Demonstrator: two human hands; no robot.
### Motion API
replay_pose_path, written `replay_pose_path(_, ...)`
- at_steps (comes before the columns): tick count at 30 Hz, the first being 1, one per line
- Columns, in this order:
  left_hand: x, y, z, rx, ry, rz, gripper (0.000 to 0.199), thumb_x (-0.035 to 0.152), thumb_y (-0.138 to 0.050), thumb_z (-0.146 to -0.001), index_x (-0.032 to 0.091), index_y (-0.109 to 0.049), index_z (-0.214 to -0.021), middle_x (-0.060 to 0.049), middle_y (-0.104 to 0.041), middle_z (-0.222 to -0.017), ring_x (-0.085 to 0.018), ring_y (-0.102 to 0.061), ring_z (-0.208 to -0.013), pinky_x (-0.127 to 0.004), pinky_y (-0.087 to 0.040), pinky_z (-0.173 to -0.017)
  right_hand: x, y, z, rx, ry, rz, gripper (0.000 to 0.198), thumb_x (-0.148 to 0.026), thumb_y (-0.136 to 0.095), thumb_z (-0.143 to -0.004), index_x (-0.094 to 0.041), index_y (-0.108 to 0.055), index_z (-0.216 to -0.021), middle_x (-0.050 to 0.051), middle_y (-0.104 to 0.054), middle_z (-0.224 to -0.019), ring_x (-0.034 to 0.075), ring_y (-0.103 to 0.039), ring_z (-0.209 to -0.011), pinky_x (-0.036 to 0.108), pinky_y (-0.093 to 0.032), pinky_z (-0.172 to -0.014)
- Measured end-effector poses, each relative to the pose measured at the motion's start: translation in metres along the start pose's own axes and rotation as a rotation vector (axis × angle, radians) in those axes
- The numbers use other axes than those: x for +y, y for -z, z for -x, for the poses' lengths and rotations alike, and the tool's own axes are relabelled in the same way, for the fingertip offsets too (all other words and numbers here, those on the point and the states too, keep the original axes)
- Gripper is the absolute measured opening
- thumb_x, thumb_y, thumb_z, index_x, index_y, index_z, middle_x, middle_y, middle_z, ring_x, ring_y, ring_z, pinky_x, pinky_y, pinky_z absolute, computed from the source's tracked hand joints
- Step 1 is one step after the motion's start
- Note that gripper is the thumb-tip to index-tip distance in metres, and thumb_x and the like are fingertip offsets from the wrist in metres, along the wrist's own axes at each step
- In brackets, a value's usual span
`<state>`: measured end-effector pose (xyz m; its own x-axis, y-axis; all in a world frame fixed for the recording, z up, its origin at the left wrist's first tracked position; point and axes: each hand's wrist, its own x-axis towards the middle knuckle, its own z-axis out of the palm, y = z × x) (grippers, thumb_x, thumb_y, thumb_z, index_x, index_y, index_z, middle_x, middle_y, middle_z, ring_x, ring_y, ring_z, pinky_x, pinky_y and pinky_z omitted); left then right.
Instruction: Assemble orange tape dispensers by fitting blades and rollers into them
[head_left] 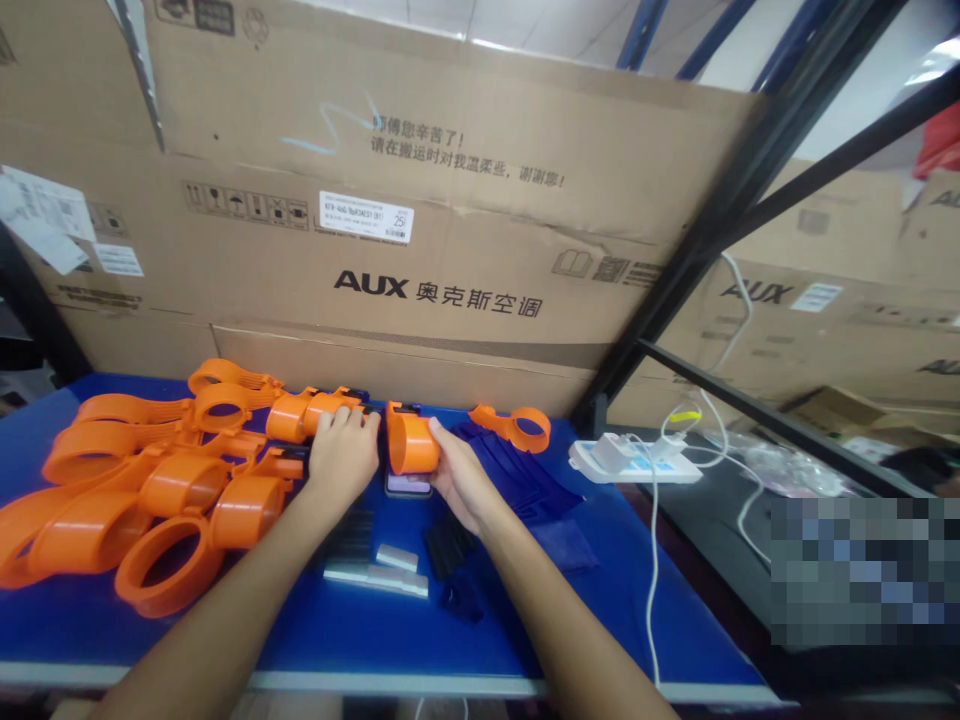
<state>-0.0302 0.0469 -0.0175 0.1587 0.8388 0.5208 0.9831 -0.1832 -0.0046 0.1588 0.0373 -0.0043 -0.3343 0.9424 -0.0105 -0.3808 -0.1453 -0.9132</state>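
My right hand (pixel 456 473) is closed on an orange plastic tape dispenser (pixel 415 446), thumb on its round wall, holding it upright near the back of the blue table. Just left of it, my left hand (pixel 345 450) has its fingers curled downward beside other orange dispensers (pixel 289 416) with black parts; its fingertips are partly hidden, and what they hold I cannot make out. Behind and below the held dispenser shows a phone-like flat object with a pale lilac screen (pixel 407 485). More orange dispensers (pixel 180 486) lie heaped at the left.
Silver metal strips (pixel 379 578) and black strips (pixel 349 538) lie in front of my hands. Dark blue sheets (pixel 510 475) and one orange dispenser (pixel 525 429) are to the right. A white power strip (pixel 634 460) with cables sits at the right edge. Large cardboard boxes (pixel 450 250) stand behind.
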Motion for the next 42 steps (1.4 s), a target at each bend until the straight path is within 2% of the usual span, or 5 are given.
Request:
replay_pose_path(11, -0.004, 0.002, 0.000, 0.037, 0.070, -0.036, 0.036, 0.018, -0.041, -0.095, 0.014, -0.071, -0.116, -0.023, -0.073, -0.101, -0.040, -0.061, -0.103, -0.051, -0.037, -0.087, 0.011, -0.013, 0.001, -0.034, -0.092, 0.084, 0.052, -0.060, -0.059, -0.098, -0.016, -0.068, -0.124, 0.010, -0.077, -0.092, 0.020, -0.073, -0.075, 0.034, -0.063, -0.064)
replay_pose_path(20, -0.009, 0.011, 0.000, 0.016, 0.030, -0.002, 0.043, 0.020, -0.041, -0.095, 0.014, -0.066, -0.129, -0.023, -0.074, -0.105, -0.042, -0.063, -0.105, -0.053, -0.037, -0.088, 0.019, -0.021, -0.003, -0.051, -0.076, 0.079, 0.053, -0.063, -0.055, -0.099, -0.016, -0.069, -0.120, 0.012, -0.077, -0.095, 0.023, -0.074, -0.088, 0.040, -0.066, -0.074)
replay_pose_path(33, 0.004, 0.033, -0.003, 0.207, 0.011, 0.438, 0.035, 0.041, -0.043, -0.103, 0.026, -0.067, -0.123, -0.006, -0.076, -0.121, -0.029, -0.067, -0.110, -0.043, -0.045, -0.097, 0.024, -0.029, -0.015, -0.010, -0.018, 0.109, 0.052, -0.066, -0.052, -0.099, -0.022, -0.069, -0.120, 0.010, -0.076, -0.106, 0.022, -0.074, -0.092, 0.039, -0.066, -0.076)
replay_pose_path(37, 0.007, 0.027, -0.003, 0.161, -0.007, 0.393, 0.039, 0.057, -0.055, -0.096, 0.025, -0.071, -0.110, -0.007, -0.078, -0.109, -0.032, -0.069, -0.105, -0.043, -0.049, -0.092, 0.024, -0.026, -0.015, -0.050, -0.066, 0.036, 0.059, -0.072, -0.047, -0.098, -0.022, -0.068, -0.122, 0.011, -0.076, -0.111, 0.020, -0.073, -0.083, 0.039, -0.065, -0.074)
replay_pose_path(42, -0.001, 0.019, -0.005, 0.152, -0.025, 0.326, 0.037, 0.053, -0.049, -0.100, 0.023, -0.070, -0.104, -0.010, -0.078, -0.100, -0.032, -0.070, -0.100, -0.043, -0.050, -0.090, 0.009, -0.009, -0.019, 0.008, -0.095, 0.032, 0.060, -0.071, -0.047, -0.098, -0.019, -0.064, -0.124, 0.018, -0.072, -0.125, 0.017, -0.069, -0.060, 0.037, -0.062, -0.056)
